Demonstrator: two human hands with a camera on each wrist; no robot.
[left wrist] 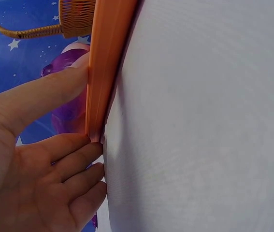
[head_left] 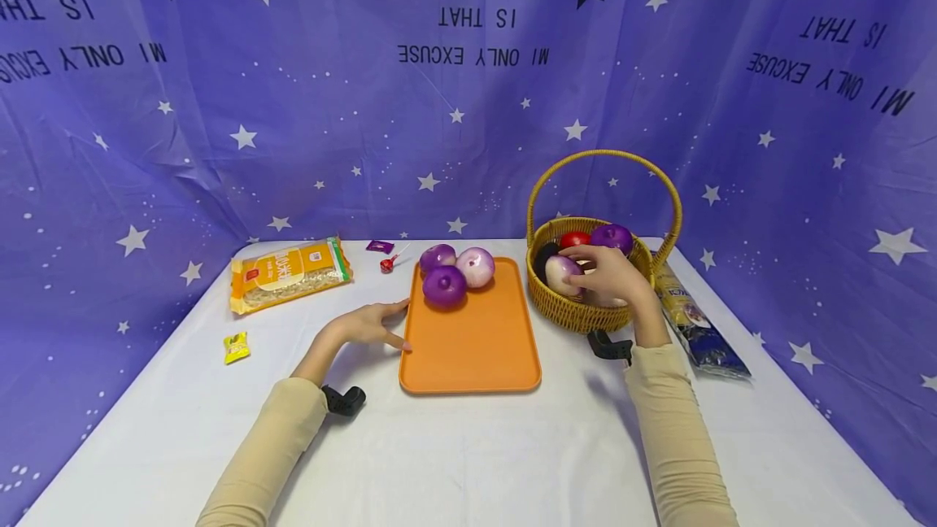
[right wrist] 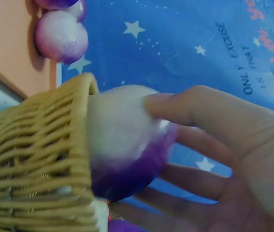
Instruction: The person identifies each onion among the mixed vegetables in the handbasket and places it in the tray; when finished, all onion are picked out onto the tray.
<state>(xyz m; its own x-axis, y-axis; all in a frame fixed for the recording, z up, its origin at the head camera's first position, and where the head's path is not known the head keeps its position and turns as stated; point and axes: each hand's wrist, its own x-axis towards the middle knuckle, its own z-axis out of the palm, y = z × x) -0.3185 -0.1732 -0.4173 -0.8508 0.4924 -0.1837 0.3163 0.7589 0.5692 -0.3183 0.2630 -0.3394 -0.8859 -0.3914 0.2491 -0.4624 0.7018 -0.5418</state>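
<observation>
My right hand point(head_left: 613, 273) holds a white-and-purple onion point(head_left: 562, 275) at the left rim of the wicker basket point(head_left: 578, 315). In the right wrist view, thumb and fingers curve round that onion point(right wrist: 127, 140), which sits partly above the rim. My left hand point(head_left: 366, 324) touches the left edge of an orange tray point(head_left: 476, 360). Its thumb and fingers are extended against the tray's side in the left wrist view. Three onions lie together at the tray's far end: a dark purple one point(head_left: 444, 286), a paler one point(head_left: 476, 267) and another purple one point(head_left: 437, 255) behind.
More produce fills the basket, including a red item point(head_left: 575, 239) and a purple onion point(head_left: 612, 237). A dark package point(head_left: 706, 340) lies right of it. On the left are a bag of grain point(head_left: 291, 275), a yellow packet point(head_left: 237, 347), a purple wrapper point(head_left: 380, 246) and a red lollipop point(head_left: 387, 265).
</observation>
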